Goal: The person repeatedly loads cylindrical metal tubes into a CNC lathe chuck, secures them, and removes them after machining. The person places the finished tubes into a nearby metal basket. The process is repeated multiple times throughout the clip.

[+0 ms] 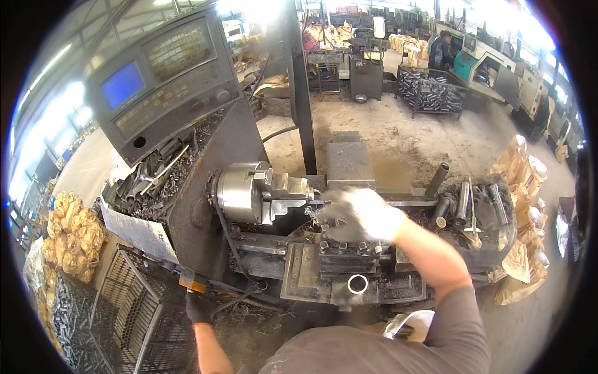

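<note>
My right hand (363,215), in a white and grey work glove, is over the lathe's tool post just right of the chuck. Its fingers are smeared by motion, and I cannot see whether they hold anything. The steel chuck (240,194) with stepped jaws has a small shiny metal workpiece (309,194) at its jaw end. Below my right hand lies the tool post (349,248) with several clamping bolts. My left hand (199,309), in a dark glove, is low at the machine's front, just under an orange block (192,285). Its fingers are mostly hidden.
A control panel (165,68) with a blue screen rises at the left. Metal scraps and tools lie in a tray (140,230) under it. Steel tubes (462,204) and a caliper (473,215) lie at the right. A black crate (128,305) stands lower left. A co-worker (441,51) stands far off.
</note>
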Action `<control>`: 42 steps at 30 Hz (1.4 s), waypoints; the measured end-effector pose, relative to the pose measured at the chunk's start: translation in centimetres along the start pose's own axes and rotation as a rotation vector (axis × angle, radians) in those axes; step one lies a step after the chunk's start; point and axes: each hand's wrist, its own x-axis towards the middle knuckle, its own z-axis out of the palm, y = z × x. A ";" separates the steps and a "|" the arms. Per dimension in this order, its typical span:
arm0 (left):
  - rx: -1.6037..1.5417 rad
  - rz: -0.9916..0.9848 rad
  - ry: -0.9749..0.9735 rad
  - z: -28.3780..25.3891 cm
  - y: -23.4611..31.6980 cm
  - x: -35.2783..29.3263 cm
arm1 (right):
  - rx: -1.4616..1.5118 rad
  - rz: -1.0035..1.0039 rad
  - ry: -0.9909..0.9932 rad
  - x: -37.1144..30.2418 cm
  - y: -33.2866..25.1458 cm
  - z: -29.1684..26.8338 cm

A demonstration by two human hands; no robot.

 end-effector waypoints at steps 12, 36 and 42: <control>-0.446 -0.763 -0.035 3.3 9.8 -15.5 | 0.912 0.343 -0.716 12.0 14.4 10.5; 0.260 1.394 -0.070 29.5 46.0 1.8 | 0.272 0.387 -0.665 10.9 18.5 12.6; 0.333 1.355 -0.123 29.8 45.5 1.9 | 0.364 0.535 -0.985 12.5 17.9 9.7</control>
